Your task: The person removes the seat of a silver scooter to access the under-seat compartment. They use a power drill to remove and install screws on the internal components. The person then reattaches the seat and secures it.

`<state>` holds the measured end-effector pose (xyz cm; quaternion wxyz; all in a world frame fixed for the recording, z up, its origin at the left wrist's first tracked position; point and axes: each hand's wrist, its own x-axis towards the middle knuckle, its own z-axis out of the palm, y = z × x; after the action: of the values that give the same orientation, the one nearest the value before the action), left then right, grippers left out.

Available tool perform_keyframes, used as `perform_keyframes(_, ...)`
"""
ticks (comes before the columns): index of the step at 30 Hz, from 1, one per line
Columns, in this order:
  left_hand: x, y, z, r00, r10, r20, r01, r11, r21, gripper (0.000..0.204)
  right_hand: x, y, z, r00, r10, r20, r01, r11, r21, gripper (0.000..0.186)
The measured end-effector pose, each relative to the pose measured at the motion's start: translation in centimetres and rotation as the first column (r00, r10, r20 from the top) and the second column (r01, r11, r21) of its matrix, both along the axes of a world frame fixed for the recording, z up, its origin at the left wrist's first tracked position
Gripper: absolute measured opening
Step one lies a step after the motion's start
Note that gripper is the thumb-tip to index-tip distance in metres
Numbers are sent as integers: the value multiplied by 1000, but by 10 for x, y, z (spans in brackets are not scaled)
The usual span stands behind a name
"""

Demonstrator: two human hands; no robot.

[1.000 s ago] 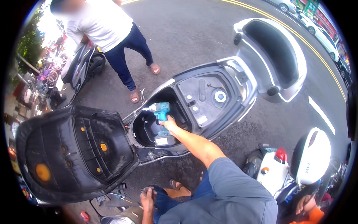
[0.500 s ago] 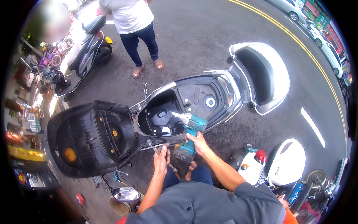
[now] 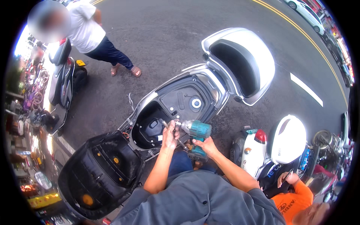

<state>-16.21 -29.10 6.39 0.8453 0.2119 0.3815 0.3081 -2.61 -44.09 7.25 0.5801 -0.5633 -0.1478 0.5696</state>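
left hand [image 3: 170, 135] closed around a metal rod [image 3: 182, 144]; contact with the tool's nose, cannot tell | right hand [image 3: 206, 146] wrapped around the grip of a teal power driver [image 3: 198, 128]; driver held up, nose toward the left hand, beside an open storage bin [image 3: 141, 129] | flipped-open black seat [image 3: 101, 168] left of the bin

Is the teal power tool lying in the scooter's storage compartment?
No, the right hand grips the teal power tool by its handle.
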Motion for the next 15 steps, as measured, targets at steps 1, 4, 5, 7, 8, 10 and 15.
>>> perform_keyframes(1,2,11,-3,999,31,-26,-32,999,-29,31,-5,11,-7,1000,-20,-7,20,1000,-2,35)
perform_keyframes(4,-6,50,-13,994,92,-63,-97,992,-77,32,-20,52,-9,993,-29,-111,41,994,103,32)
perform_keyframes(5,-18,66,-20,987,134,-93,-141,988,-68,32,-25,66,-11,995,5,-103,1,998,58,33)
perform_keyframes(7,-56,111,-42,952,285,-112,-293,954,-59,33,-40,90,-32,993,44,-113,-42,999,19,35)
perform_keyframes(8,-84,132,-51,914,391,-109,-399,914,-68,33,-47,99,-37,989,57,-136,-57,998,10,35)
perform_keyframes(10,-123,163,-45,857,450,-253,-454,890,43,32,-68,119,-69,958,-46,-284,60,997,39,38)
perform_keyframes(15,-135,151,7,818,197,-540,-145,980,137,33,-117,179,-156,856,-233,-462,130,961,-243,47)
